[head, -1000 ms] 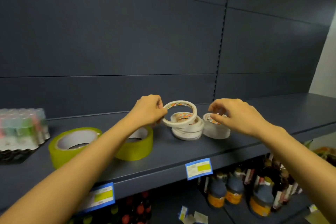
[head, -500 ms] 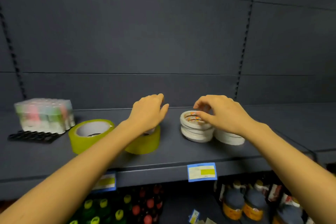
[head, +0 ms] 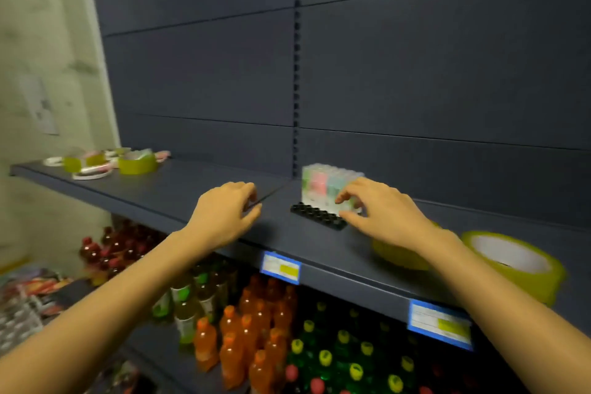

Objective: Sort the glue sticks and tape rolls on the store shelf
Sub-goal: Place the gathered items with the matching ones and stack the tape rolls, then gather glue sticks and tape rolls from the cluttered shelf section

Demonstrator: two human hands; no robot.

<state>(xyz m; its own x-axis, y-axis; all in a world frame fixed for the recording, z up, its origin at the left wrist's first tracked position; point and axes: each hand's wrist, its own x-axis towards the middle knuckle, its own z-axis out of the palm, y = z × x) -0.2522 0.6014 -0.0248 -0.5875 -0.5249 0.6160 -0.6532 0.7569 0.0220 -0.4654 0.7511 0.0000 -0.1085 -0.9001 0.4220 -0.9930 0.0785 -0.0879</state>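
Observation:
A shrink-wrapped pack of pastel glue sticks (head: 323, 186) stands on the dark shelf (head: 198, 189), with a black tray (head: 318, 216) in front of it. My right hand (head: 379, 213) hovers at the pack's right side, fingers spread, and holds nothing. My left hand (head: 225, 213) floats over the shelf to the left of the tray, fingers loosely curled and empty. Two wide yellow tape rolls sit at the right: one (head: 515, 262) in full view, the other (head: 399, 253) mostly hidden behind my right wrist. A jumble of tape rolls (head: 108, 161) lies at the shelf's far left end.
Blue price tags (head: 280, 267) hang on the shelf's front edge. Below it stand several bottles of orange, green and red drinks (head: 256, 329). A pale wall (head: 38, 73) closes off the left side. The dark back panels rise behind the shelf.
The view has swung left. Both hands left the white tape stacks and moved left to the glue stick pack. The left hand let go of the thin white roll earlier.

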